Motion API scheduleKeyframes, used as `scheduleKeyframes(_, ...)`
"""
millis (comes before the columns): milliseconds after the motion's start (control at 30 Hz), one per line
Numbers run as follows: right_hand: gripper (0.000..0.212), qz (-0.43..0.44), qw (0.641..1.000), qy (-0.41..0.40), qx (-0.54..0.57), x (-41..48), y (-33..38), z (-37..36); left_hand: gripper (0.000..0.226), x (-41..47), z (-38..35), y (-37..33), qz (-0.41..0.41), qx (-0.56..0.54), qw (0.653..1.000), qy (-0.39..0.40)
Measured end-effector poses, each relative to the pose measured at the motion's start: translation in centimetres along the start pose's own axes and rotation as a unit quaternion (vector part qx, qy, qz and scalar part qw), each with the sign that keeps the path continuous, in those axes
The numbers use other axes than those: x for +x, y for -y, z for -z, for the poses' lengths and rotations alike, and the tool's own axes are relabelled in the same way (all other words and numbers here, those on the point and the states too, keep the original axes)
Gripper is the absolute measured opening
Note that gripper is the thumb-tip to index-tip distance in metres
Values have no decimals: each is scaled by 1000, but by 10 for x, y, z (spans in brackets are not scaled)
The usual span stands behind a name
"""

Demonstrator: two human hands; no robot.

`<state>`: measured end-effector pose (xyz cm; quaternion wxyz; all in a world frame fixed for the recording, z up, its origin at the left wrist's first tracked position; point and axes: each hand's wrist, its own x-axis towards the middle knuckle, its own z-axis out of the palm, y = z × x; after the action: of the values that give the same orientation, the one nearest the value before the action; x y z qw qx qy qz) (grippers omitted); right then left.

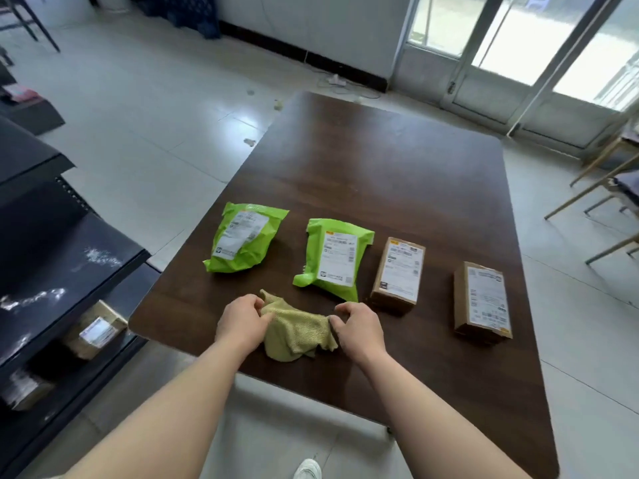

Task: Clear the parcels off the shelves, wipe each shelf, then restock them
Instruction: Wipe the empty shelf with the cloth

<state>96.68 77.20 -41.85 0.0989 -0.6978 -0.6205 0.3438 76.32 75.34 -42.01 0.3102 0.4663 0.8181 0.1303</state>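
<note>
A crumpled yellow-green cloth [297, 331] lies on the dark wooden table [380, 174] near its front edge. My left hand [242, 321] pinches its left side and my right hand [358, 328] pinches its right side. Behind the cloth, in a row, lie two green mailer bags [243, 238] [335, 257] and two cardboard boxes [397, 273] [482, 300], all with white labels up. The black shelving unit [52, 271] stands at the left. A labelled box [95, 330] sits on its lower shelf, with another box [24, 390] nearer me.
Tiled floor surrounds the table. Chairs with thin metal legs [605, 188] stand at the right. Glass doors [518, 57] run along the back right. A power strip and cable [337, 80] lie on the floor beyond the table. My white shoe [307, 470] shows below.
</note>
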Motion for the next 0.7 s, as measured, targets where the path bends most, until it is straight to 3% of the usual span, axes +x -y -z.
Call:
scheduleKeyframes(167,38,-32,999,33,-4,9,-1,-30,34,4,-18,14,33,-4,999,-3)
scheduleKeyframes(267,41,-34,998,57,-7,16,-3,-40,25,8,-26,13,34,-13,999,3)
scheduleKeyframes(367,29,-38,997,60,8,19,-3,-42,14,9,-28,12,20,-49,999,-4)
scheduleKeyframes(500,9,-29,994,29,104,18,1,-32,8,3,-15,12,-13,-141,990,-27)
scheduleKeyframes(700,22,6,955,8,298,10,36,3,19,-7,31,6,-27,-296,954,-47)
